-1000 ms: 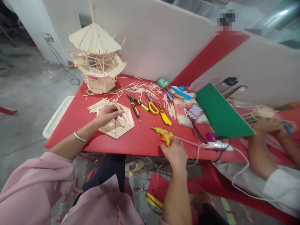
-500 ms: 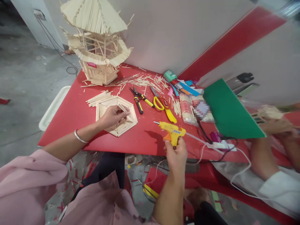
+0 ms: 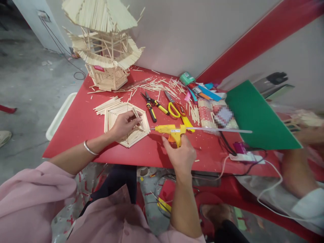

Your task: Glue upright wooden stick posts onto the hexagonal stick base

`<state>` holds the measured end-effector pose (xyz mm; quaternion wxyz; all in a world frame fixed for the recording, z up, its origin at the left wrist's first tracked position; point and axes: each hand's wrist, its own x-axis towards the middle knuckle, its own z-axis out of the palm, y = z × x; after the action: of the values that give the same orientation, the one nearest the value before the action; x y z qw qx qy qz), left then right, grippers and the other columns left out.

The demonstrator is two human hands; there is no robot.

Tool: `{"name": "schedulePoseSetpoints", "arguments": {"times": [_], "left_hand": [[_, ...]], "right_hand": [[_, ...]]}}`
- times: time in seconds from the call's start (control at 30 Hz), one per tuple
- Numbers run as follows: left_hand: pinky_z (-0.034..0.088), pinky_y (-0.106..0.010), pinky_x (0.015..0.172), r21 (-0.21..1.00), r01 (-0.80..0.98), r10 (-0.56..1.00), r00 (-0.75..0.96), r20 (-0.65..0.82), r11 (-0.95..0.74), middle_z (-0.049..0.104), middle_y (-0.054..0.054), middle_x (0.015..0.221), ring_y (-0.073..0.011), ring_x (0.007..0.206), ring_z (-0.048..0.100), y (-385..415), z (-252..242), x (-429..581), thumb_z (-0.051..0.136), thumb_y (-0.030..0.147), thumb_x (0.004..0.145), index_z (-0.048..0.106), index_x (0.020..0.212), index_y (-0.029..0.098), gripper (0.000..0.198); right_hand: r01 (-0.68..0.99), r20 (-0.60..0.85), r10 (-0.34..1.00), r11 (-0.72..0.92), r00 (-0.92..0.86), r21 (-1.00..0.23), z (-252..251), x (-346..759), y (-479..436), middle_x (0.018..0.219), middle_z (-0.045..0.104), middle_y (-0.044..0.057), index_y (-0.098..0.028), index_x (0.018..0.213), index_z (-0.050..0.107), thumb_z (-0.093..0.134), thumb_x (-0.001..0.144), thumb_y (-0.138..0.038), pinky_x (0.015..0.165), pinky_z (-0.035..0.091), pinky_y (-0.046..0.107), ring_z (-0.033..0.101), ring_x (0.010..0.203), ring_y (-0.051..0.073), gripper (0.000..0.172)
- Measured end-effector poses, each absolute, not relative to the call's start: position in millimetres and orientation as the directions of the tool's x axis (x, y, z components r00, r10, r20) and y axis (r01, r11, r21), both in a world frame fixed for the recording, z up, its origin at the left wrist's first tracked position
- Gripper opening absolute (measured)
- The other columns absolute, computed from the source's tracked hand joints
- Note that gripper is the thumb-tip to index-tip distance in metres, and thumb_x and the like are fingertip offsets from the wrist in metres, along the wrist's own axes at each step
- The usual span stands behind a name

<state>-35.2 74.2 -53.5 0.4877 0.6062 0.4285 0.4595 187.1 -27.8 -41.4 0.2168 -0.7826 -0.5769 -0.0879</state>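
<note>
My right hand (image 3: pixel 182 154) grips a yellow glue gun (image 3: pixel 169 129) by its handle, with a long glue stick (image 3: pixel 222 130) poking out of its rear. Its nozzle points left, close to the right edge of a hexagonal panel of wooden sticks (image 3: pixel 126 140) lying on the red table. Over that panel, my left hand (image 3: pixel 124 125) pinches a short wooden stick (image 3: pixel 136 114) between thumb and fingers. A fan of loose sticks (image 3: pixel 107 105) lies against the panel's far left side. Just beyond the panel are black-and-yellow pliers (image 3: pixel 152 109).
A stick-built pagoda (image 3: pixel 108 50) stands at the back left. Scissors (image 3: pixel 174 108), scattered sticks (image 3: pixel 162 86), packs of sticks (image 3: pixel 206 114) and a green board (image 3: pixel 258 118) lie further right. A power strip (image 3: pixel 245 157) sits near the front edge. Another person's arm (image 3: pixel 295 172) is at the right.
My right hand has brought the glue gun left, levelling it so the nozzle nears the panel. My left hand stays over the panel, the pinched stick tilted slightly more upright.
</note>
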Motion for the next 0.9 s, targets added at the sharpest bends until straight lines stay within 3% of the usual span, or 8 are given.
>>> {"name": "schedulePoseSetpoints", "arguments": {"times": [0.2, 0.37, 0.5, 0.67, 0.9], "left_hand": [[0.050, -0.022, 0.056, 0.980, 0.083, 0.969, 0.189, 0.163, -0.181, 0.067, 0.000, 0.069, -0.0109, 0.059, 0.061, 76, -59, -35, 0.070, 0.030, 0.080, 0.066, 0.087, 0.015, 0.017], [0.049, -0.021, 0.054, 0.987, 0.068, 0.973, 0.191, 0.129, -0.144, 0.066, 0.000, 0.066, -0.0110, 0.057, 0.060, 73, -58, -34, 0.069, 0.028, 0.080, 0.064, 0.082, 0.015, 0.014], [0.047, -0.021, 0.051, 0.994, 0.029, 0.976, 0.198, 0.094, -0.102, 0.064, 0.001, 0.064, -0.0102, 0.054, 0.058, 72, -56, -33, 0.069, 0.031, 0.079, 0.060, 0.077, 0.016, 0.018], [0.040, -0.019, 0.049, 0.983, 0.067, 0.964, 0.214, 0.155, -0.173, 0.059, 0.003, 0.059, -0.0080, 0.052, 0.051, 74, -57, -36, 0.068, 0.037, 0.081, 0.055, 0.070, 0.017, 0.026], [0.039, -0.020, 0.050, 0.978, 0.072, 0.954, 0.243, 0.173, -0.196, 0.055, 0.004, 0.059, -0.0082, 0.051, 0.049, 72, -53, -37, 0.063, 0.038, 0.083, 0.057, 0.075, 0.018, 0.023]], "right_hand": [[0.946, 0.410, 0.857, -0.243, 0.312, -0.213, -48, 183, -22, 0.085, 0.070, 0.012, -0.017, 0.100, 0.065, 0.055, 0.082, -0.063, 0.062, 0.037, 0.030, 0.063, 0.074, 0.025, 0.051], [0.917, 0.418, 0.823, -0.293, 0.386, -0.270, -68, 178, -23, 0.085, 0.070, 0.012, -0.016, 0.097, 0.065, 0.054, 0.082, -0.061, 0.063, 0.038, 0.031, 0.062, 0.077, 0.026, 0.048], [0.891, 0.396, 0.809, -0.322, 0.434, -0.318, -83, 177, -27, 0.084, 0.068, 0.011, -0.017, 0.096, 0.065, 0.053, 0.082, -0.060, 0.064, 0.039, 0.031, 0.061, 0.078, 0.026, 0.047], [0.894, 0.401, 0.810, -0.313, 0.428, -0.321, -86, 177, -29, 0.082, 0.068, 0.011, -0.016, 0.098, 0.065, 0.052, 0.083, -0.060, 0.064, 0.040, 0.030, 0.062, 0.076, 0.025, 0.048], [0.904, 0.464, 0.781, -0.302, 0.417, -0.303, -87, 178, -28, 0.076, 0.068, 0.008, -0.017, 0.089, 0.065, 0.052, 0.082, -0.062, 0.061, 0.038, 0.028, 0.061, 0.071, 0.022, 0.047]]}}
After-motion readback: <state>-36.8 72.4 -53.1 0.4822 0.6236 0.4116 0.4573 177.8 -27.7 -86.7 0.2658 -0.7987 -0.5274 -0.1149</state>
